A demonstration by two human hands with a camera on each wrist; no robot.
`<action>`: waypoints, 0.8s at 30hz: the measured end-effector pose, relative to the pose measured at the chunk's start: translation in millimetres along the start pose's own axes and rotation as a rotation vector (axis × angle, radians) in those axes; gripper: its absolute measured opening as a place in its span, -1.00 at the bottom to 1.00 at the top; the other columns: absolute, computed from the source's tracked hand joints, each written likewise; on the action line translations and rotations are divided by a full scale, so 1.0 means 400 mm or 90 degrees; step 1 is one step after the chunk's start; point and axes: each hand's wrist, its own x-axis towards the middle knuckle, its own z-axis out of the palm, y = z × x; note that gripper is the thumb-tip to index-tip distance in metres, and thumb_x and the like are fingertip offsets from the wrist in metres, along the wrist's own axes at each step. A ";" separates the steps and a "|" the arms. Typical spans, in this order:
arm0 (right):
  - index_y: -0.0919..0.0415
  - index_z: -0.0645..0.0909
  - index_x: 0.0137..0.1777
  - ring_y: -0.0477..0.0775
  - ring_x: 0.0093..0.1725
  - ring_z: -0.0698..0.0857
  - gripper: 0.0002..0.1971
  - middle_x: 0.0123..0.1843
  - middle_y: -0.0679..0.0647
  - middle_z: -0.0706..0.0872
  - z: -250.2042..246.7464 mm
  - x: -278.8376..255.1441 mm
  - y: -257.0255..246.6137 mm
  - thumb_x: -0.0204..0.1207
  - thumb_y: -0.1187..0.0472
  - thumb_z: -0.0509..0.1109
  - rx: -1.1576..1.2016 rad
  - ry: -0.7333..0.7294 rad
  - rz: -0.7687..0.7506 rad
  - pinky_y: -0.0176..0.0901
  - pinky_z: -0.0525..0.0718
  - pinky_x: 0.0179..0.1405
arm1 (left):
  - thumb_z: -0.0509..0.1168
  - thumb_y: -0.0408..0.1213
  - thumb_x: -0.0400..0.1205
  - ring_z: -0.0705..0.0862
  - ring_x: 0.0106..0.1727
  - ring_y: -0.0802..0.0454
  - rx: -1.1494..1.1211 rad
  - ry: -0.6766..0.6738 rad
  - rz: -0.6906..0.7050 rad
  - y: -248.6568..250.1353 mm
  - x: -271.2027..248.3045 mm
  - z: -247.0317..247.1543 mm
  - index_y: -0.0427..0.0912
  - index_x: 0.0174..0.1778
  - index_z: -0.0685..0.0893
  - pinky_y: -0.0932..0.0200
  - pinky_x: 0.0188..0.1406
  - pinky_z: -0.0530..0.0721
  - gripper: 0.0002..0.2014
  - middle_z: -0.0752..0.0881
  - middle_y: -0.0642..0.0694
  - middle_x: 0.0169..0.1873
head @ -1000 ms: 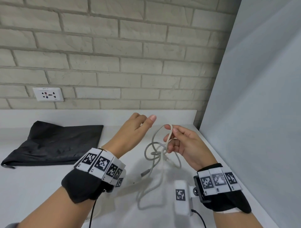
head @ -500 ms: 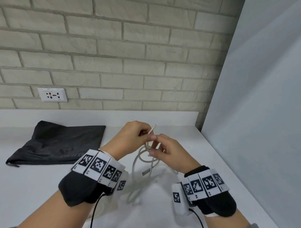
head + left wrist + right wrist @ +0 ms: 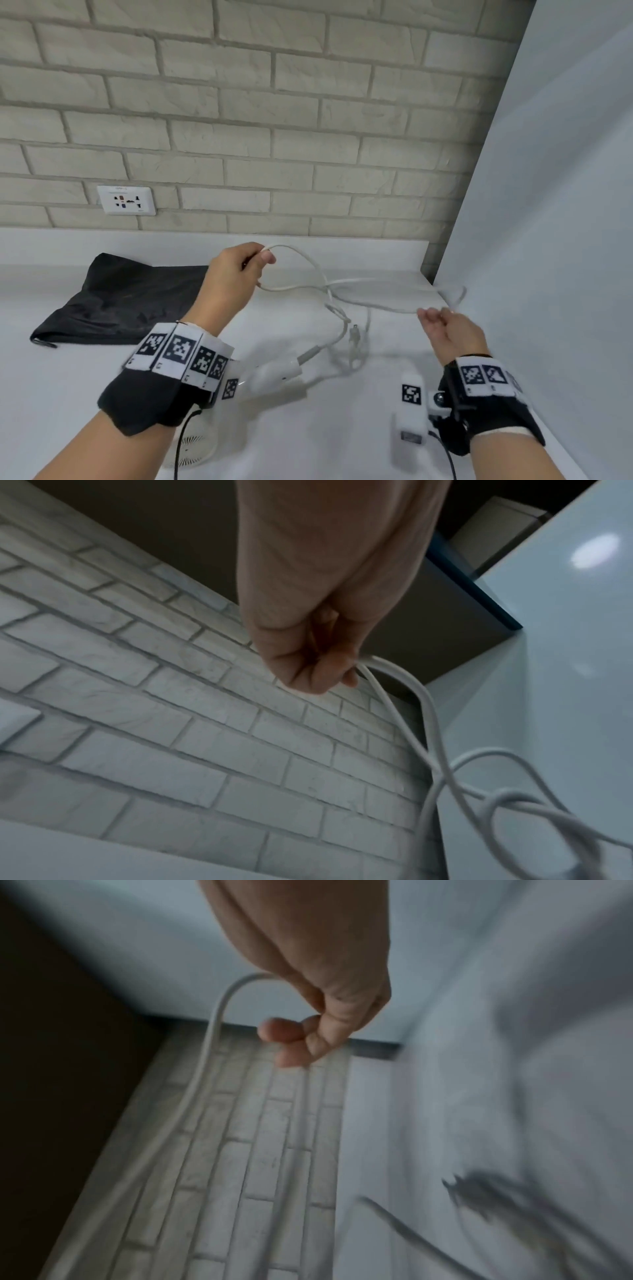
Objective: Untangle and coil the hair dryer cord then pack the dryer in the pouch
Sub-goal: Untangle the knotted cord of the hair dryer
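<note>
A white cord (image 3: 363,301) stretches between my hands above the white counter, its strands crossing in a loose knot (image 3: 330,305) near the middle. My left hand (image 3: 255,258) is raised at centre-left and pinches a bend of the cord (image 3: 394,696) in its curled fingers. My right hand (image 3: 433,317) holds another stretch of the cord (image 3: 212,1031) out to the right, near the side panel. The white hair dryer (image 3: 274,375) lies on the counter below my left wrist. The plug (image 3: 354,334) dangles under the knot. The black pouch (image 3: 120,301) lies flat at the back left.
A brick wall with a socket (image 3: 126,200) runs along the back. A pale side panel (image 3: 548,240) closes off the right. A small round white grille (image 3: 191,448) sits on the counter (image 3: 68,394) under my left forearm.
My hands were together at the knot; now they have pulled apart, the left up and left, the right out to the right, drawing the cord into a long stretch.
</note>
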 end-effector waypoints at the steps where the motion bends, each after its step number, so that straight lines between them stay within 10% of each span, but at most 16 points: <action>1: 0.38 0.37 -0.27 0.05 -0.34 0.56 -0.72 -0.33 0.29 0.51 -0.013 0.011 0.008 0.64 0.50 -0.04 0.039 0.025 0.053 -0.02 0.68 0.08 | 0.18 -0.24 0.65 0.49 -0.53 0.07 -0.020 -0.011 -0.008 -0.001 -0.002 0.005 0.00 -0.31 0.62 0.27 -0.52 0.43 -0.77 0.50 -0.02 -0.55; 5: 0.38 0.42 -0.27 0.08 -0.49 0.67 -0.75 -0.33 0.28 0.49 -0.026 0.027 0.066 0.63 0.49 0.05 -0.179 -0.064 0.121 -0.11 0.76 -0.56 | 0.20 -0.25 0.64 0.47 -0.60 0.04 -0.081 -0.049 -0.024 0.009 -0.017 0.029 0.00 -0.30 0.65 0.27 -0.61 0.52 -0.78 0.49 -0.08 -0.55; 8: 0.42 0.45 0.01 0.10 -0.43 0.73 -0.86 -0.26 0.29 0.55 -0.006 0.015 0.065 0.58 0.53 0.08 -0.468 -0.109 0.066 -0.19 0.74 -0.51 | 0.20 -0.24 0.65 0.46 -0.59 0.04 -0.086 -0.065 -0.032 0.015 -0.018 0.036 -0.06 -0.24 0.67 0.30 -0.60 0.53 -0.81 0.50 -0.07 -0.56; 11: 0.36 0.28 0.43 0.30 0.17 0.56 -0.45 0.21 0.35 0.44 0.030 -0.014 0.049 0.41 0.61 0.05 -0.748 -0.038 -0.293 -0.02 0.61 0.09 | 0.20 -0.23 0.65 0.45 -0.58 0.04 -0.084 -0.070 -0.027 0.020 -0.019 0.041 -0.11 -0.18 0.69 0.36 -0.62 0.51 -0.82 0.51 -0.06 -0.55; 14: 0.33 0.42 0.31 0.08 0.05 0.52 -0.50 0.09 0.18 0.47 0.106 -0.115 0.051 0.34 0.54 0.05 -0.659 -0.118 -0.675 -0.13 0.52 0.10 | 0.21 -0.19 0.64 0.45 -0.57 0.00 -0.072 -0.074 -0.011 0.024 -0.022 0.053 -0.02 -0.23 0.69 0.28 -0.60 0.50 -0.82 0.51 -0.09 -0.53; 17: 0.20 0.55 0.09 -0.06 -0.14 0.56 -0.82 -0.05 0.00 0.53 0.157 -0.184 0.099 0.54 0.20 0.26 -0.781 -0.416 -0.562 -0.20 0.52 -0.11 | 0.22 -0.18 0.63 0.42 -0.53 0.00 -0.073 -0.074 0.009 0.033 -0.025 0.069 -0.04 -0.23 0.69 0.11 -0.45 0.51 -0.82 0.49 -0.07 -0.57; 19: 0.17 0.50 0.04 -0.02 -0.13 0.54 -0.68 -0.08 -0.04 0.49 0.163 -0.193 0.149 0.44 -0.04 0.40 -0.992 -0.516 -0.399 -0.20 0.50 -0.17 | 0.22 -0.19 0.63 0.46 -0.54 0.08 -0.096 -0.072 0.010 0.043 -0.028 0.072 -0.10 -0.19 0.70 0.04 -0.37 0.59 -0.82 0.51 -0.04 -0.58; 24: 0.14 0.33 -0.40 0.08 -0.25 0.52 -0.51 -0.37 0.00 0.47 0.158 -0.164 0.233 0.35 -0.25 0.39 -1.114 -0.359 -0.350 -0.19 0.35 -0.45 | 0.15 -0.22 0.67 0.38 -0.64 0.17 -0.234 -0.122 -0.058 0.059 -0.037 0.061 -0.18 -0.13 0.68 0.20 -0.52 0.51 -0.78 0.40 0.13 -0.70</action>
